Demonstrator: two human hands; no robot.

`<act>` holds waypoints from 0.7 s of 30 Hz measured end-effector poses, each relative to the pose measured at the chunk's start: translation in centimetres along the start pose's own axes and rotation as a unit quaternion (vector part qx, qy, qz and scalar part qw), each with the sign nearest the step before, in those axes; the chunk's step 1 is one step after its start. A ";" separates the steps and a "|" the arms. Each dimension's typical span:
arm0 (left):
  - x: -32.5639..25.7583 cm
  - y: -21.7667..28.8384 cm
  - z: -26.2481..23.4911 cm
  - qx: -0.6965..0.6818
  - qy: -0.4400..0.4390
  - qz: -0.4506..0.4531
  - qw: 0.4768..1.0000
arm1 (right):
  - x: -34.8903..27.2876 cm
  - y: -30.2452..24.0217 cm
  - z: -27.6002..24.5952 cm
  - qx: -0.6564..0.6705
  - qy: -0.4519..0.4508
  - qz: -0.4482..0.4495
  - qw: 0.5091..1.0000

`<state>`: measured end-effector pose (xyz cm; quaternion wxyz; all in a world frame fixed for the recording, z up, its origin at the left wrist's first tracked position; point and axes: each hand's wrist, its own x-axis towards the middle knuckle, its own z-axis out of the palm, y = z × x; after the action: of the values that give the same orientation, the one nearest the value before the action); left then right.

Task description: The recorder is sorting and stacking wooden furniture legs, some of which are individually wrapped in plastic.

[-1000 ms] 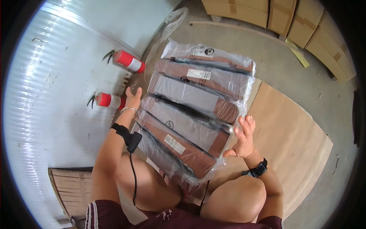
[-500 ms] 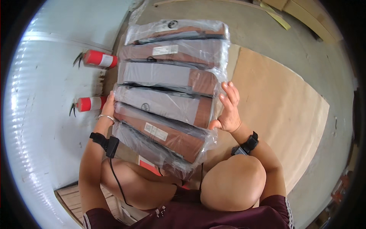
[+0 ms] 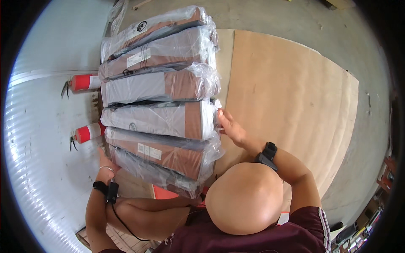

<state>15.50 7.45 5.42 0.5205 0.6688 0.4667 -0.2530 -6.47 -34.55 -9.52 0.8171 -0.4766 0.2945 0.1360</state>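
Observation:
Several flat, plastic-wrapped packages (image 3: 143, 121), brown and grey with pale labels, stand in a row with their narrow edges up. The nearest ones lean at a slant, and loose clear film bunches at their right ends. Beside the near left end of the row is my left hand (image 3: 108, 163), its fingers stretched out and partly hidden by the packages. My right hand (image 3: 232, 130) lies against the right ends around the middle of the row, fingers extended and flat, with some fingertips hidden by film. Neither hand wraps round a package.
Two red fire extinguishers (image 3: 89, 133) are next to the white wall (image 3: 46, 105) on the left. A large brown board (image 3: 291, 101) lies on the concrete floor (image 3: 371, 88) to the right. My bent knee (image 3: 244, 198) is close to the near end of the row.
The package row now appears farther left in view, its far packages more spread. My right hand, raised with fingers spread before, is now against the package ends. My left hand has shifted nearer to me.

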 end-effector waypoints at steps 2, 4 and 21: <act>-0.2 -0.1 0.5 0.005 -0.110 0.025 0.994 | 1.0 -0.3 -0.2 0.028 -0.004 -0.006 1.000; 0.3 0.7 0.8 0.006 -0.066 0.043 0.997 | 1.0 -1.1 0.5 0.060 -0.005 -0.025 0.998; -4.9 6.5 4.4 0.117 0.086 0.379 0.914 | -1.6 -3.2 -6.4 -0.129 -0.022 -0.034 0.991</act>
<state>19.76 1.42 10.95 0.4533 0.8707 0.1884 -0.0313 -8.33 -41.60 -8.71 0.7590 -0.5849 0.2400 0.1555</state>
